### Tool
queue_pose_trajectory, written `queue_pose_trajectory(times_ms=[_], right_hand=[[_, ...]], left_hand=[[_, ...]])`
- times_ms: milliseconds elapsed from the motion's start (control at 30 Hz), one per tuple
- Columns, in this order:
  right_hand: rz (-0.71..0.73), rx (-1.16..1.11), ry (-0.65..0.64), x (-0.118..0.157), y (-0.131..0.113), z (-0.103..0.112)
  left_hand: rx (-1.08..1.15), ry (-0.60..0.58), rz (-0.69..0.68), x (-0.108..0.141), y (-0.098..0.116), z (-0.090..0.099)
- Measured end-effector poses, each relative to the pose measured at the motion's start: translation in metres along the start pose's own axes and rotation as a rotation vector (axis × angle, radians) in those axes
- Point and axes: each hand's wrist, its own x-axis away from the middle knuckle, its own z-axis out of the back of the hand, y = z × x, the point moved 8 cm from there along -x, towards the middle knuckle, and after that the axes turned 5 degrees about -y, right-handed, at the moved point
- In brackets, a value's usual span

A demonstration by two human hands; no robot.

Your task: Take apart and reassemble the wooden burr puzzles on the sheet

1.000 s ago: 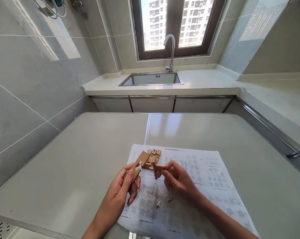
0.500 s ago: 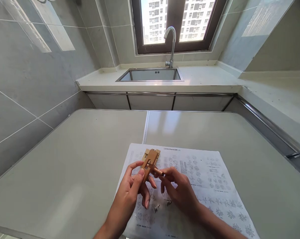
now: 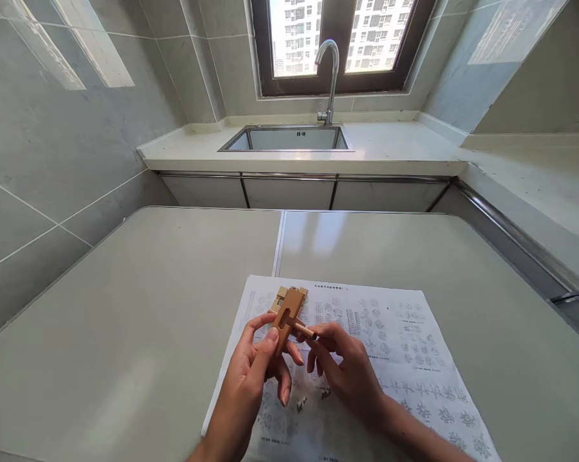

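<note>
Held at lower centre of the frame: brown wooden plate point(image 3: 295, 301), flat, oblong, with a rounded slot point(image 3: 283, 317) and steep long axis, pointing up and slightly right; pinched between thumb and fingers of left hand point(image 3: 264, 364). Slim wooden stick point(image 3: 304, 330), slanting lower right, gripped by nearly closed fingertips of right hand point(image 3: 347, 362)

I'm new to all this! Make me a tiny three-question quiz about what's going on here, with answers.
1. True or false: the left hand holds a slotted wooden piece.
2. What lies beneath both hands? A) a towel B) a printed sheet C) a metal tray
3. What do the fingers of the right hand grip?

Key: 1. True. 2. B. 3. A thin wooden stick.
</note>
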Motion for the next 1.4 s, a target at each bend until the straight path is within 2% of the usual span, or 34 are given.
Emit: queue_pose_trajectory(times_ms=[700,1033,1200,1400], right_hand=[[0.022,-0.034,-0.024,0.003,0.003,-0.004],[0.036,-0.05,-0.004,0.001,0.001,-0.003],[0.064,-0.006,0.007,0.003,0.001,-0.002],[0.043,0.015,0.011,0.004,0.003,-0.002]], left_hand=[[0.061,0.045,-0.005,0.005,-0.006,0.008],[0.109,-0.026,0.049,0.002,-0.004,-0.001],[0.018,-0.024,0.036,0.0,-0.005,0.0],[-0.037,-0.079,0.074,-0.003,-0.016,0.0]])
